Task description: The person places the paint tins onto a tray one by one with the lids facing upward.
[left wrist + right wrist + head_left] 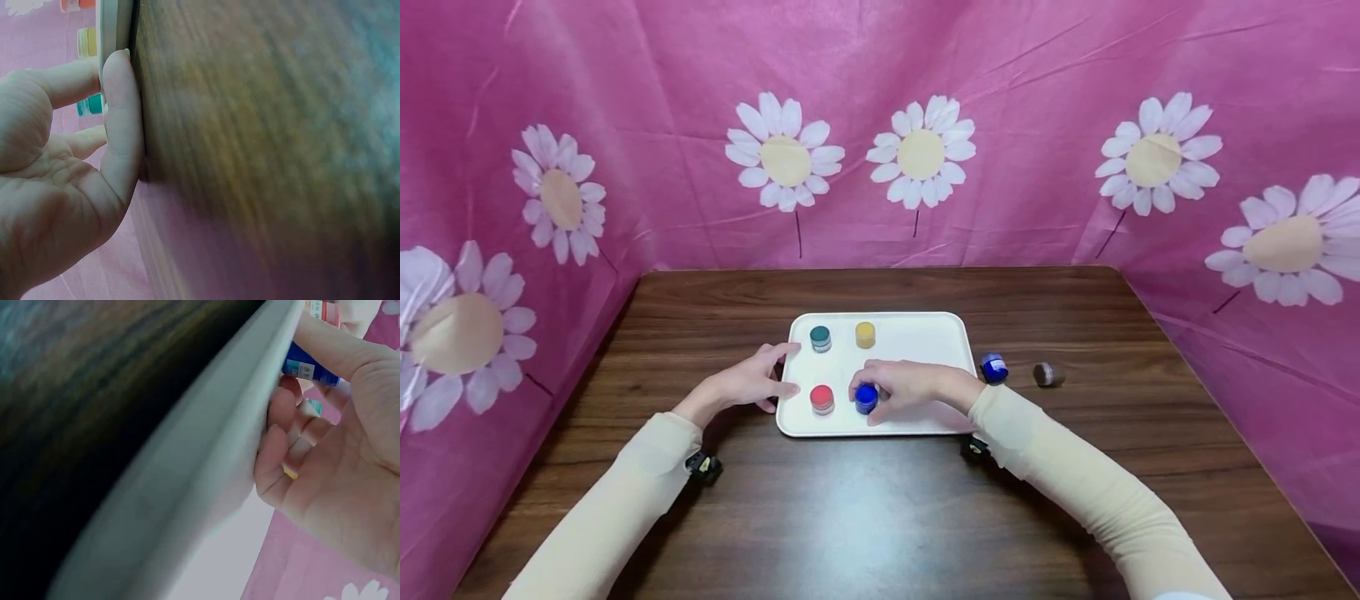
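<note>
A white tray (917, 333) lies on the table with small lidded paint jars on it. My left hand (748, 379) holds the tray's left edge, some fingers over the rim and another along its outer side in the left wrist view. With thumb and fingers around it, my right hand (906, 387) grips a blue jar (866, 398) at the tray's near side. Left of that stands a red jar (822, 399). Behind them are a green jar (821, 338) and a yellow jar (865, 335). In the right wrist view the blue jar (306, 367) shows its label between thumb and fingers.
A second blue jar (994, 368) lies tipped beside the tray's right edge. Farther right, a dark brown jar (1049, 375) is on its side on the wooden table (760, 517). Pink flowered cloth (850, 50) hangs around the back and sides.
</note>
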### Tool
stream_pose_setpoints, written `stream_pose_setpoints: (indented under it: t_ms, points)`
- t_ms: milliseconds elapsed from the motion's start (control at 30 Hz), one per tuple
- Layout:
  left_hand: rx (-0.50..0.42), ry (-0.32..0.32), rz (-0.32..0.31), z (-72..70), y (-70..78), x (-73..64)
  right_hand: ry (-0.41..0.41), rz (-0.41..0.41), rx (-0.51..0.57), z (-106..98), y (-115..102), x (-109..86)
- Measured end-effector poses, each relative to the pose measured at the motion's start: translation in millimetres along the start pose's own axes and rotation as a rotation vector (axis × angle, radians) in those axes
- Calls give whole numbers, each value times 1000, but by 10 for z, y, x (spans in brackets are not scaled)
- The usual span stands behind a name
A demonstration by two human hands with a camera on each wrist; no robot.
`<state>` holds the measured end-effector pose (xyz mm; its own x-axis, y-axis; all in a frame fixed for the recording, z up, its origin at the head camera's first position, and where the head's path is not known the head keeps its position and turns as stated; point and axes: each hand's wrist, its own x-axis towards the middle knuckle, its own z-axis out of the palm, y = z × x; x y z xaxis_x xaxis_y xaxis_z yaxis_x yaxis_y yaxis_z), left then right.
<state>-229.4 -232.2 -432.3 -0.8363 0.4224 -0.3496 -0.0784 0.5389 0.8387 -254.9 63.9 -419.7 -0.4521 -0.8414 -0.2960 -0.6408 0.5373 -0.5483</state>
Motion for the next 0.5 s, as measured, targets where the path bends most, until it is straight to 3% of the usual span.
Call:
stream_pose_setpoints:
  t_ms: [133,233,400,500]
  points:
    - [8,12,-8,-21,13,-16,-52,21,-28,-111,-104,-108]
    - [9,24,-4,-30,7,-15,-41,1,-62,-258,-211,-322]
    - [-2,14,-9,-3,-8,-3,100,-87,-137,-395,-253,-900]
    - [2,11,-18,12,-2,-2,196,-67,-169,-374,-188,-1300]
